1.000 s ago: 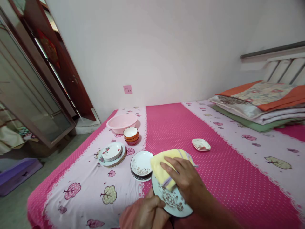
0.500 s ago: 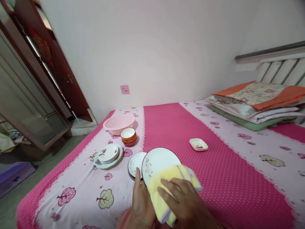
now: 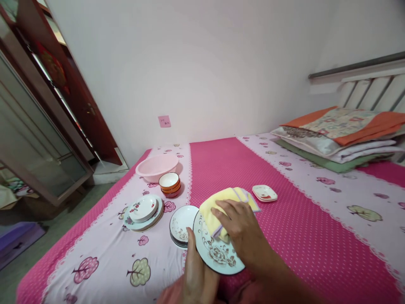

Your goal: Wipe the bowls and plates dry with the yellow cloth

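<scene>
A white plate [image 3: 218, 255] with a dark rim and a brown flower pattern rests tilted in my left hand [image 3: 198, 270], whose thumb lies along its left edge and whose other fingers are hidden beneath. My right hand [image 3: 237, 223] presses a folded yellow cloth [image 3: 218, 200] with purple edging onto the upper part of this plate. Just left of it, a stack of matching smaller plates [image 3: 183, 221] sits on the bed. Beyond the cloth, to the right, lie small square dishes [image 3: 264, 193], stacked.
Further left, flowered plates [image 3: 143, 210] are piled on larger ones. Orange bowls [image 3: 170, 184] stand stacked before a pink basin [image 3: 157, 166]. Folded bedding [image 3: 341, 131] lies at the far right by the bed's headboard. The bed's left edge drops to the floor.
My right hand has moved the cloth from the plate's near part up to its far part, baring the flower pattern. My left hand still supports the plate.
</scene>
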Demonstrator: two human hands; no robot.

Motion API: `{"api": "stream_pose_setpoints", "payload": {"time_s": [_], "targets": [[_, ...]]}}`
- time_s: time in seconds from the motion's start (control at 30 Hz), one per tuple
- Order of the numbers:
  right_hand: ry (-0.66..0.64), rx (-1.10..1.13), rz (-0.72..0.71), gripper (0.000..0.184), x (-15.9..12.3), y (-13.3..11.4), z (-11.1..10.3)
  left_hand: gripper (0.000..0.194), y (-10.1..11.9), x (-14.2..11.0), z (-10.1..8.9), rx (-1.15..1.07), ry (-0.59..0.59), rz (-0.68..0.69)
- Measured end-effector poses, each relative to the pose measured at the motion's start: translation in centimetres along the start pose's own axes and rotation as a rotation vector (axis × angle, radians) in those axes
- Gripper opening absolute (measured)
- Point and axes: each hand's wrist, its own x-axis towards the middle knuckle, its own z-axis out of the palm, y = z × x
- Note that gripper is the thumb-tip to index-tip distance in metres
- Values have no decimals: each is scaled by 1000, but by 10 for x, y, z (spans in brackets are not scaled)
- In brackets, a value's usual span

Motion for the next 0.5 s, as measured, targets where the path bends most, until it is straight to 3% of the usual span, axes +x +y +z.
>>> {"api": "stream_pose_setpoints", "payload": {"time_s": [0.17, 0.37, 0.5], "targets": [[17, -81, 34, 38, -20, 7, -6, 70, 8, 8, 12, 47, 118, 66], [-20, 24, 40, 55, -48, -15, -14, 63, 15, 17, 12, 42, 178, 150], [-50, 186, 49, 45, -53, -39, -2, 70, 16, 11, -3, 144, 133, -16]]}}
